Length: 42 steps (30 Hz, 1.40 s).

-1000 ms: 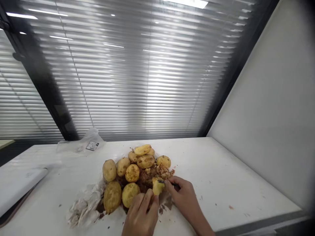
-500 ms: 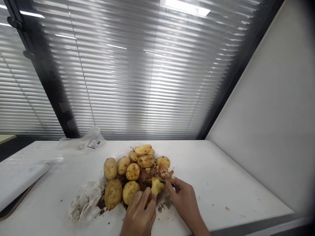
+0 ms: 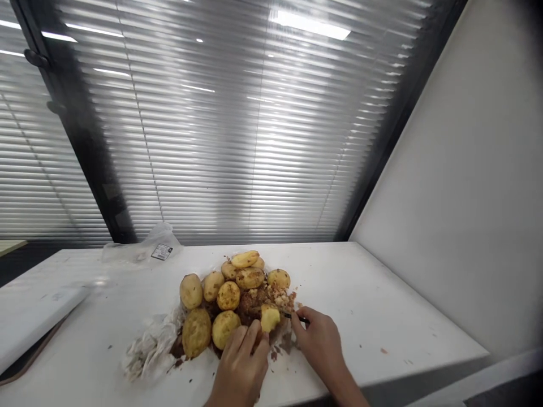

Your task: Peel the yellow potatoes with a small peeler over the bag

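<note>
My left hand (image 3: pixel 242 364) is closed around a potato (image 3: pixel 270 318), whose bare yellow flesh shows above my fingertips; its lower part is hidden by them. In a pinch, my right hand (image 3: pixel 319 339) holds a thin dark tool (image 3: pixel 302 319), its tip pointing left, close to the potato's right side. Whether tool and potato touch, I cannot tell. Just beyond my hands lies a heap of potatoes, some with skin and some peeled, among them a round yellow potato (image 3: pixel 225 329) beside my left fingers. Brown peelings (image 3: pixel 253 302) lie in the middle of the heap.
Crumpled white tissue (image 3: pixel 150 347) sits left of the heap on the white table (image 3: pixel 373 294). A clear plastic bag (image 3: pixel 139 251) with a label lies at the back left. At the left edge is a flat white object (image 3: pixel 40 316). Blinds and a wall stand behind and right.
The tool has drawn slightly away from the potato's flesh, to the right. My left hand keeps hold of the potato in about the same place. The camera view has shifted a little.
</note>
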### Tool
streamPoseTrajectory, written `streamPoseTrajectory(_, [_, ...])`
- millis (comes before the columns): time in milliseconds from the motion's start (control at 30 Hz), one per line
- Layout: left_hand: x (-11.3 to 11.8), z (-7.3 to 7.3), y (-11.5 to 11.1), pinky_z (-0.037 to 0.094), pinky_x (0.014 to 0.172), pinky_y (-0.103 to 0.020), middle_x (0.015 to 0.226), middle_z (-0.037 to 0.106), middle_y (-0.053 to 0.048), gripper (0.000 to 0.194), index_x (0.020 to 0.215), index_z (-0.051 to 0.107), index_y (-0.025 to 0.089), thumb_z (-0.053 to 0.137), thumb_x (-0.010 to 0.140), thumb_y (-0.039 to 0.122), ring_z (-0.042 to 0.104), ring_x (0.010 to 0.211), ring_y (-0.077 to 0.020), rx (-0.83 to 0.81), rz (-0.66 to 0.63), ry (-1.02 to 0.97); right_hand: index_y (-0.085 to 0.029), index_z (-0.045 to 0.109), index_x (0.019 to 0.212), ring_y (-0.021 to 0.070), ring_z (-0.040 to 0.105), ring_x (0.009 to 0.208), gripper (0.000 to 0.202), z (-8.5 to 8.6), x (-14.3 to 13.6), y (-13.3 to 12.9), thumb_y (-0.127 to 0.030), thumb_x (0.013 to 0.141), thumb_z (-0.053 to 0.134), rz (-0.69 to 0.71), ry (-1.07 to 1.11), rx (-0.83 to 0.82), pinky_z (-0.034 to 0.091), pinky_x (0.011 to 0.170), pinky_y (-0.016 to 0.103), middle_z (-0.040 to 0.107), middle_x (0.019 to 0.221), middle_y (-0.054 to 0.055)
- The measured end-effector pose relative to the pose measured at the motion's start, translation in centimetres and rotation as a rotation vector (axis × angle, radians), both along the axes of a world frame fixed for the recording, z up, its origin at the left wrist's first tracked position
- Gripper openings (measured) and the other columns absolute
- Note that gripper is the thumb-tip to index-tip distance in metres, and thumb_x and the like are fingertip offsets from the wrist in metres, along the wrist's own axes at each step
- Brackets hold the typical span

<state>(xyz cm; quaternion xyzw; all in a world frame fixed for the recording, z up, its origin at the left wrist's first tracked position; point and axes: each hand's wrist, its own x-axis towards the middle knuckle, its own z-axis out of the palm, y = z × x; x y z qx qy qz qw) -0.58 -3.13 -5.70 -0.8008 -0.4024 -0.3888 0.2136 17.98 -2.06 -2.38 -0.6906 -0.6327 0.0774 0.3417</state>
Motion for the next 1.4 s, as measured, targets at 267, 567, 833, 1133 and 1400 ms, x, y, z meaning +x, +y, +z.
streamPoseTrajectory(267, [-0.1,-0.3,0.1,0.054,0.079,-0.036,0.108,0.065,-0.008,0.028,0.097,0.063,0.019,0.04,0.084,0.01,0.061,0.09,-0.0216,0.009,-0.002,0.011,-0.018,0.068,0.069,0.0175,0.06,0.058,0.038,0.6,-1.3,-0.1,-0.041,0.089,0.044,0.111,0.168,0.062,0.037,0.057,0.025,0.069,0.066,0.004])
streamPoseTrajectory(567, [-0.1,-0.1,0.3,0.054,0.08,-0.036,0.106,0.065,-0.007,0.029,0.098,0.06,0.019,0.042,0.08,0.007,0.061,0.089,-0.0215,-0.022,-0.024,0.0,-0.019,0.068,0.067,0.0178,0.06,0.055,0.037,-0.1,-1.3,-0.2,-0.039,0.088,0.046,0.047,0.09,0.085,0.036,0.055,0.026,0.069,0.064,0.004])
streamPoseTrajectory(833, [-0.1,0.4,0.2,0.055,0.077,-0.036,0.104,0.065,-0.007,0.031,0.096,0.058,0.019,0.045,0.072,0.004,0.061,0.085,-0.0214,-0.039,-0.021,0.0,-0.018,0.068,0.067,0.0156,0.057,0.052,0.038,0.2,-1.4,-0.2,-0.038,0.09,0.044,0.09,0.047,0.136,0.034,0.053,0.024,0.066,0.059,0.003])
streamPoseTrajectory(1133, [-0.1,0.6,0.2,0.054,0.076,-0.034,0.104,0.065,-0.007,0.028,0.092,0.059,0.019,0.044,0.072,0.005,0.062,0.088,-0.0207,-0.063,-0.019,-0.006,-0.016,0.068,0.069,0.0158,0.058,0.053,0.039,-1.5,-1.8,-0.5,-0.039,0.09,0.045,0.094,0.143,0.176,0.039,0.054,0.023,0.065,0.06,0.004])
streamPoseTrajectory(1400, [-0.2,0.1,0.1,0.054,0.078,-0.036,0.104,0.065,-0.007,0.028,0.095,0.059,0.019,0.044,0.075,0.006,0.061,0.087,-0.0212,-0.067,-0.013,-0.021,-0.015,0.068,0.072,0.0139,0.056,0.052,0.043,-1.6,-2.5,-0.4,-0.042,0.092,0.042,0.091,0.147,0.243,0.04,0.054,0.021,0.064,0.06,0.004])
